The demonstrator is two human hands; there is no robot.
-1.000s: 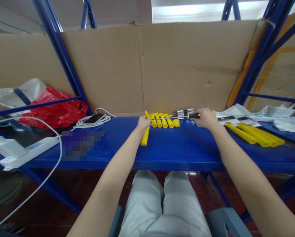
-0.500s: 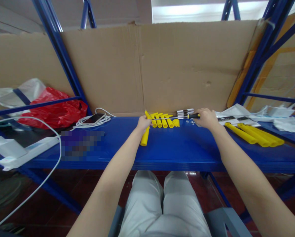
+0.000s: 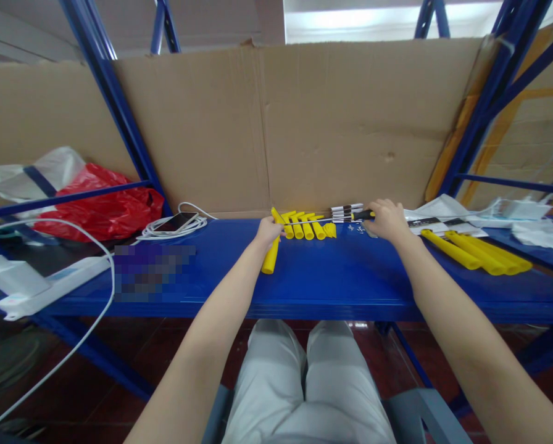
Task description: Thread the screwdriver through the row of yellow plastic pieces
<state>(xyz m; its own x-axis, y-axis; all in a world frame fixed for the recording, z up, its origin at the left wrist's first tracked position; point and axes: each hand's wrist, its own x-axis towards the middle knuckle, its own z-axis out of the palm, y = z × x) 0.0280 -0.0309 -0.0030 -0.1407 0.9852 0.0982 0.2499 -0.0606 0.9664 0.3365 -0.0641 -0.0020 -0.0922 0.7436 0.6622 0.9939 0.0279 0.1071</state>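
Note:
My left hand [image 3: 268, 230] is closed around a yellow tube [image 3: 270, 258], which lies tilted across the blue shelf top. A long screwdriver [image 3: 362, 215] with a black and yellow handle is gripped in my right hand [image 3: 386, 218]. Its thin shaft runs leftward over a row of short yellow tubes [image 3: 308, 230], and the tip reaches the side of the held tube by my left fingers. Whether the tip is in the tube or only against it, I cannot tell. Small whitish screws or bits lie near the handle, too small to name surely.
More yellow tubes [image 3: 482, 254] lie at the right. Black-and-white striped items [image 3: 345, 211] sit by the cardboard wall [image 3: 350, 123]. At the left are a coiled white cable [image 3: 165, 229], a red plastic bag [image 3: 105, 200] and a white power strip [image 3: 73, 280]. Blue posts frame both sides.
The near end of the held tube has shifted very slightly left. My right hand and the screwdriver handle have risen a little. Everything else stays where it was.

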